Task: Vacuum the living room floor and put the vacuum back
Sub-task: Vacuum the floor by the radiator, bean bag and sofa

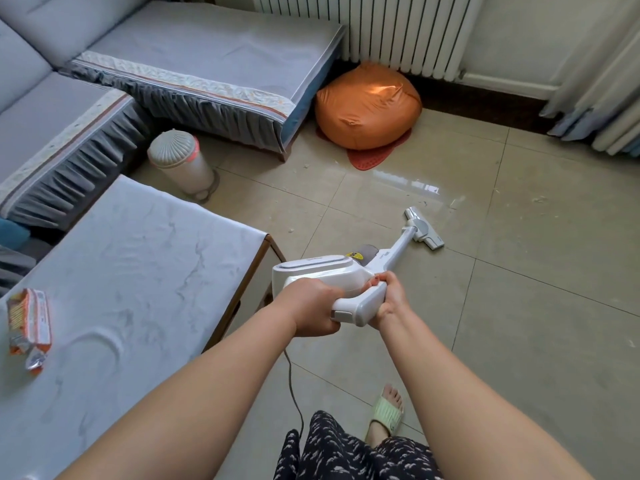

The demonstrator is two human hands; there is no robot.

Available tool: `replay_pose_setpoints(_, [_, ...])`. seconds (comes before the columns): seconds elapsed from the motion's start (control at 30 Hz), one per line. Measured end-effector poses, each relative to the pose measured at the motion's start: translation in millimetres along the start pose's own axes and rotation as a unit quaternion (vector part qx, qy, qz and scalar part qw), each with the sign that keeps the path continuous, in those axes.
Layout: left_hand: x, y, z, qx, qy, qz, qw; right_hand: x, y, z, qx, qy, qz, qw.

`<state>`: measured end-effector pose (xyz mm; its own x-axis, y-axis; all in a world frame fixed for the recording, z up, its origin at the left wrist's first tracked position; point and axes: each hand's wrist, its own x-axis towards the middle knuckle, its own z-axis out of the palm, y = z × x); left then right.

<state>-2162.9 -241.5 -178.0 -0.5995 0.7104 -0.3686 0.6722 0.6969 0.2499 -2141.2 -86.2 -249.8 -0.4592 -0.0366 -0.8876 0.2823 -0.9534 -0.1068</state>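
A white stick vacuum (pixel 325 273) stretches from my hands down to the beige tiled floor (pixel 519 271). Its floor head (pixel 424 228) rests flat on a tile ahead of me, pointing away and to the right. My left hand (pixel 311 308) wraps the rear of the handle. My right hand (pixel 389 299) grips the handle's front part, just beside the left. A thin grey cord (pixel 292 386) hangs from the handle toward my legs. Small white scraps (pixel 538 199) lie scattered on the tiles beyond the head.
A low table (pixel 131 278) with a grey marbled top stands at my left, a snack packet (pixel 29 329) on it. A white pedal bin (pixel 181 164) sits by the grey sofa (pixel 194 64). An orange beanbag (pixel 367 103) lies under the radiator (pixel 398 29). Curtains (pixel 602 98) hang at right.
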Motion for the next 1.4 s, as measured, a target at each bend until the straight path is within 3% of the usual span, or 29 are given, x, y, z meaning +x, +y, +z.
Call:
replay_pose_setpoints(0.6, [109.3, 51.9, -23.0, 0.007, -0.017, 0.015, 1.0, 17.2, -119.7, -6.9, 0.011, 0.011, -0.017, 1.0])
replay_pose_setpoints(1.4, [233.4, -26.6, -97.2, 0.034, -0.023, 0.11, 0.993, 81.4, -188.8, 89.6, 0.107, 0.012, -0.06, 0.992])
